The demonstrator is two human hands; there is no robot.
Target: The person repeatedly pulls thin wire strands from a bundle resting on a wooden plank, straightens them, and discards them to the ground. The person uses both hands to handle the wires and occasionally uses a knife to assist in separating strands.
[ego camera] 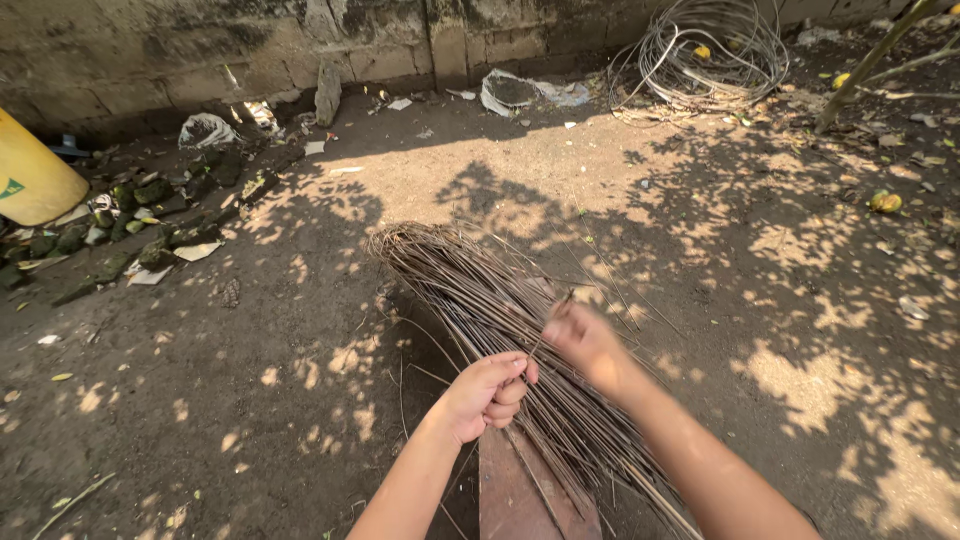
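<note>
Bare dirt ground (300,400), dappled with leaf shadow, runs up to a rough block wall (200,50) at the back. A long bundle of thin brown sticks (470,290) lies slanted across the middle, its far tips fanned on the dirt and its near end passing over a reddish wooden plank (515,495). The left hand (485,393) is curled into a fist around a few sticks at the bundle's edge. The right hand (585,340), blurred, pinches a single stick just beside it. A coil of wire (705,50) rests near the wall, a yellow container (30,175) at the far left beside mossy rubble (140,230).
</note>
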